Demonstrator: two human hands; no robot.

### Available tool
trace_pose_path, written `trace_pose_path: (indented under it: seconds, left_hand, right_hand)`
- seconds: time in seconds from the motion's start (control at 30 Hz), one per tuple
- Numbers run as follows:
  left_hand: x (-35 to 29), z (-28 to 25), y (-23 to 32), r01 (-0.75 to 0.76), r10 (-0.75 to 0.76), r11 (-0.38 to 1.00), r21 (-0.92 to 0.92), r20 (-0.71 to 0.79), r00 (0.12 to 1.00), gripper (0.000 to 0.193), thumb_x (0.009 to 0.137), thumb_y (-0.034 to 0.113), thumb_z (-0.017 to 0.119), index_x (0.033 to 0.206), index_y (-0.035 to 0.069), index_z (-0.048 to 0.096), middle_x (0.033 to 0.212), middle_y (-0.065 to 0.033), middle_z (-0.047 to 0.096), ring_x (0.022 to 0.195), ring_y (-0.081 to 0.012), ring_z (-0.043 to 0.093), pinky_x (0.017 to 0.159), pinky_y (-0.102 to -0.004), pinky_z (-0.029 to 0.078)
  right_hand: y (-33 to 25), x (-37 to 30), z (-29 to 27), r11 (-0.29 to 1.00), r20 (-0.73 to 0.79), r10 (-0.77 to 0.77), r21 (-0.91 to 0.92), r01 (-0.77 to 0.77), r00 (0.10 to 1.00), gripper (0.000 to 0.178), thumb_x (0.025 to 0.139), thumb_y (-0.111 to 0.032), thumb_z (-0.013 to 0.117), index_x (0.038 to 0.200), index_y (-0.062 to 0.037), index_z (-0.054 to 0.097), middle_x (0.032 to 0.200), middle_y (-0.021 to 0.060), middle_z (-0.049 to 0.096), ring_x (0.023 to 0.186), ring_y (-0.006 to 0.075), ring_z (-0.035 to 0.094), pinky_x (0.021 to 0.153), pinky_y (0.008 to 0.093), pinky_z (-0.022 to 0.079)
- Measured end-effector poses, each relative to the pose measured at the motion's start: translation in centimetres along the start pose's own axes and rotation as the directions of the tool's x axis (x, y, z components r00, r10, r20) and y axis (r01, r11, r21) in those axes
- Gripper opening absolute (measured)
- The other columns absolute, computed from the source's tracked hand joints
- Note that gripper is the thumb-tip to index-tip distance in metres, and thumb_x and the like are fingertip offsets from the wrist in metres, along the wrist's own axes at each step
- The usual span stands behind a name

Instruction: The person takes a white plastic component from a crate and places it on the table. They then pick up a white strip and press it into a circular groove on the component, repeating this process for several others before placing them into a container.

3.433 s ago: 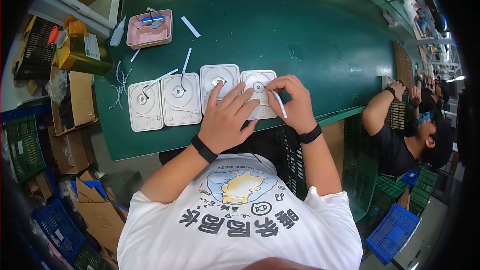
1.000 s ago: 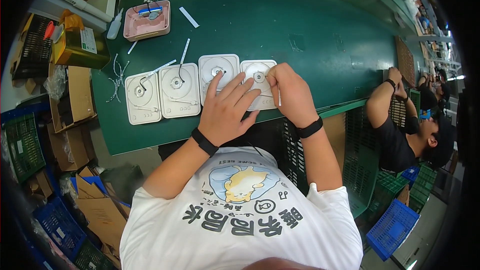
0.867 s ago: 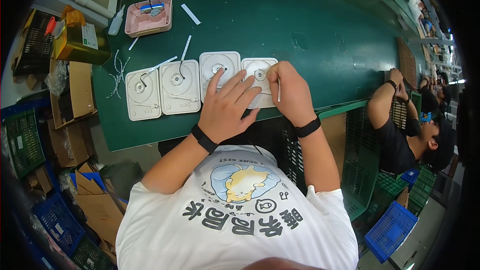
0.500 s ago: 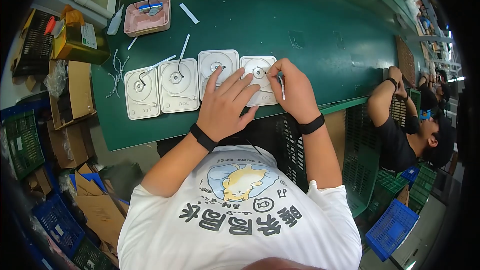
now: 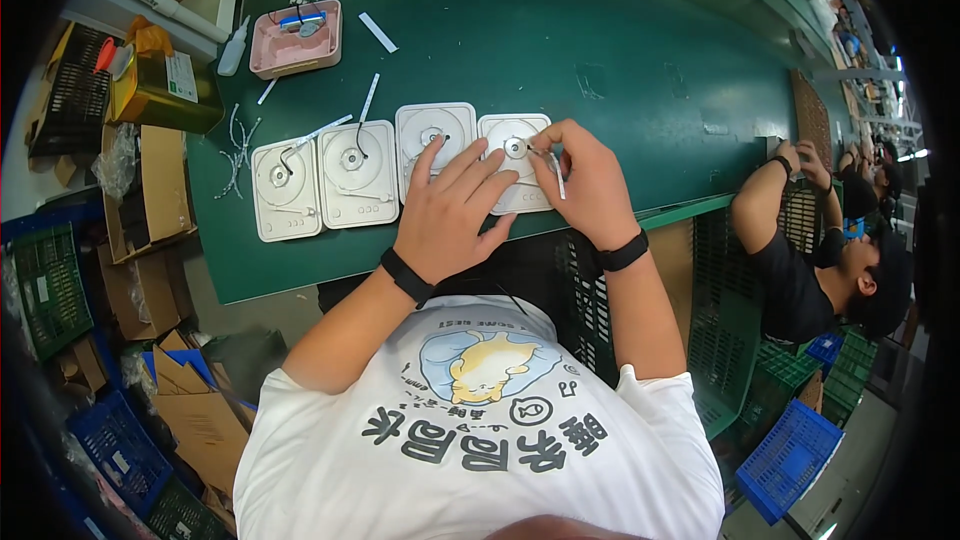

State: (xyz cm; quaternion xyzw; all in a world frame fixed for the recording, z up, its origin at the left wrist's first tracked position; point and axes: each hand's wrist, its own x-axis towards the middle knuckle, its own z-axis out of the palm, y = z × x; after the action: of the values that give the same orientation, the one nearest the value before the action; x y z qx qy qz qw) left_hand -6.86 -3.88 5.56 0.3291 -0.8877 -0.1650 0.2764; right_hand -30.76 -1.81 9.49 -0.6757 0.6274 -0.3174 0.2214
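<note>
Four white square casings shaped like small record players lie in a row. My left hand (image 5: 447,202) rests with fingers spread over the third casing (image 5: 430,123) and the left edge of the rightmost casing (image 5: 513,126). At that rightmost casing, my right hand (image 5: 592,183) pinches the dark wire of a narrow white strip, which looks like an LED strip (image 5: 561,178) and hangs beside the palm. Strips with wires also come from the first casing (image 5: 285,205) and the second casing (image 5: 358,187). My fingers hide part of the two right casings.
A pink tray (image 5: 296,68) with wired parts stands at the back left beside a white bottle (image 5: 233,48). A loose white strip (image 5: 378,32) and a bundle of strips (image 5: 238,152) lie on the green table (image 5: 480,30). A co-worker (image 5: 800,280) sits at the right.
My right fingertips have shifted slightly at the rightmost casing, and the strip beside the palm has swung a little left. My left hand stays in place.
</note>
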Motion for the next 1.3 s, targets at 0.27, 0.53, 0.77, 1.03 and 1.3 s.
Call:
trace_pose_path:
  seconds: [0.27, 0.53, 0.77, 1.03, 1.3]
  left_hand:
    - [0.0, 0.0, 0.0, 0.007, -0.007, 1.0, -0.003, 0.0, 1.0, 0.043, 0.095, 0.031, 0.086, 0.136, 0.016, 0.08, 0.15, -0.0096, 0.077, 0.153, -0.0303, 0.064, 0.137, -0.0624, 0.031]
    - [1.4, -1.5, 0.6, 0.04, -0.038, 0.997, -0.067, 0.038, 0.999, 0.041, 0.095, 0.029, 0.086, 0.133, 0.014, 0.08, 0.142, -0.0091, 0.079, 0.145, -0.0315, 0.068, 0.129, -0.059, 0.039]
    - [7.5, -1.1, -0.1, 0.127, -0.132, 0.986, -0.108, -0.048, 0.99, 0.024, 0.095, 0.023, 0.085, 0.117, 0.014, 0.081, 0.111, -0.0052, 0.076, 0.109, -0.0297, 0.072, 0.107, -0.0502, 0.048]
    - [8.9, -1.2, -3.5, 0.087, -0.078, 0.992, -0.087, 0.096, 0.992, 0.012, 0.097, 0.022, 0.086, 0.096, 0.012, 0.08, 0.093, -0.0023, 0.077, 0.091, -0.0287, 0.073, 0.087, -0.0464, 0.05]
    - [7.6, -3.0, -2.8, 0.187, -0.183, 0.982, -0.001, 0.199, 0.963, 0.014, 0.095, 0.024, 0.087, 0.092, 0.012, 0.08, 0.083, -0.0033, 0.077, 0.09, -0.0295, 0.074, 0.088, -0.0478, 0.052]
  right_hand:
    - [1.2, -0.2, 1.1, 1.0, -0.085, 0.017, 0.016, -0.015, 0.996, 0.025, 0.1, -0.005, 0.086, 0.121, -0.0059, 0.074, 0.099, 0.0031, 0.083, 0.064, 0.0145, 0.059, 0.061, 0.0303, 0.05]
    - [1.0, -0.5, 2.1, 0.995, -0.163, 0.004, -0.101, -0.02, 0.987, 0.039, 0.099, -0.002, 0.084, 0.135, -0.0085, 0.073, 0.107, 0.0057, 0.089, 0.067, 0.0167, 0.067, 0.065, 0.032, 0.057]
    - [0.6, -0.5, 3.4, 0.998, -0.261, 0.046, -0.024, -0.054, 0.964, 0.048, 0.098, -0.002, 0.083, 0.145, -0.0088, 0.07, 0.105, 0.0051, 0.089, 0.065, 0.0166, 0.066, 0.066, 0.0322, 0.057]
    - [1.4, -0.4, 3.6, 0.992, -0.215, 0.107, 0.089, -0.089, 0.971, 0.042, 0.096, -0.001, 0.082, 0.136, -0.0098, 0.076, 0.092, 0.0049, 0.085, 0.065, 0.0187, 0.068, 0.064, 0.0345, 0.057]
    - [-0.1, -0.7, 2.5, 0.962, -0.141, -0.182, -0.231, 0.146, 0.973, 0.039, 0.093, 0.001, 0.075, 0.129, -0.0106, 0.082, 0.103, 0.0065, 0.082, 0.09, 0.0308, 0.077, 0.083, 0.046, 0.06]
